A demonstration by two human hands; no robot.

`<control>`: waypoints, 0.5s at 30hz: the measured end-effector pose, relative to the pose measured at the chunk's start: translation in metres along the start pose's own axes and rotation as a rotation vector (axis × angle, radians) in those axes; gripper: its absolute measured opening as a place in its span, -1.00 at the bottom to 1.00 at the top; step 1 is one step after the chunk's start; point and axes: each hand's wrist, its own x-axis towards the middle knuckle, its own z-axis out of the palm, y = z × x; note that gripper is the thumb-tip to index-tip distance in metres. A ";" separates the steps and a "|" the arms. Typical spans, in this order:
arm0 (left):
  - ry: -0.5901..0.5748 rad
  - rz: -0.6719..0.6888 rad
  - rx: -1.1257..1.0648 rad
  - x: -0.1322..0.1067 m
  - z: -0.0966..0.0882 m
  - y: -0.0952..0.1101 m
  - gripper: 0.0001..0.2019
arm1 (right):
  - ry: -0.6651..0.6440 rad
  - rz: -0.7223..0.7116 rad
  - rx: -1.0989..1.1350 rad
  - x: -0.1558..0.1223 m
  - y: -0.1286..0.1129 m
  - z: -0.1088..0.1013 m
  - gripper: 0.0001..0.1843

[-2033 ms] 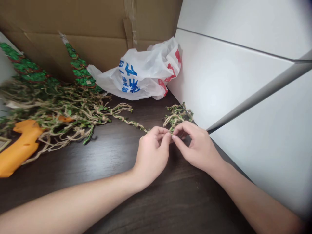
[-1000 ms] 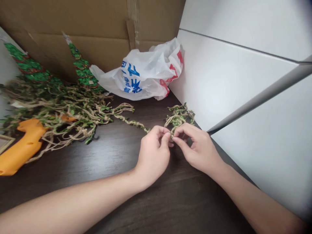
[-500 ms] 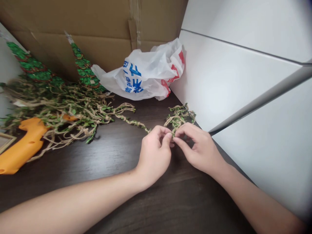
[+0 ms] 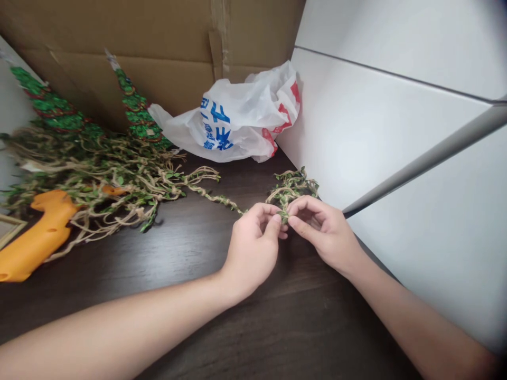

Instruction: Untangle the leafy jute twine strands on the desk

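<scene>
Head view: left hand and right hand each pinch a leafy jute vine, grip clenched, over the dark wooden table, its strand trailing to a tangled heap.

- A heap of twine vines lies at the left of the desk.
- A plastic tool lies at the heap's front edge, with vines across it.
- Two cone-shaped trees lean behind the heap, before a cardboard sheet.
- A plastic bag sits on the desk's back edge, right of the trees.
- A vine strand runs rightward from the heap, between the left hand and right hand, just beside a wall panel.
</scene>
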 end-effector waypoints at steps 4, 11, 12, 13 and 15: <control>0.000 0.003 0.052 -0.002 -0.001 -0.002 -0.93 | -0.013 0.063 0.163 0.003 0.001 0.000 -0.82; 0.008 0.053 0.170 -0.005 0.000 -0.001 -0.89 | -0.049 0.135 0.333 0.002 0.003 -0.003 -0.86; 0.012 0.062 0.169 -0.005 0.000 0.000 -0.89 | -0.062 0.142 0.349 0.001 0.002 -0.003 -0.87; 0.017 0.071 0.177 -0.004 -0.001 0.000 -0.90 | -0.075 0.142 0.345 0.001 0.001 -0.003 -0.88; 0.032 0.099 0.227 -0.004 -0.001 0.000 -0.91 | -0.098 0.117 0.235 0.000 -0.001 -0.004 -0.90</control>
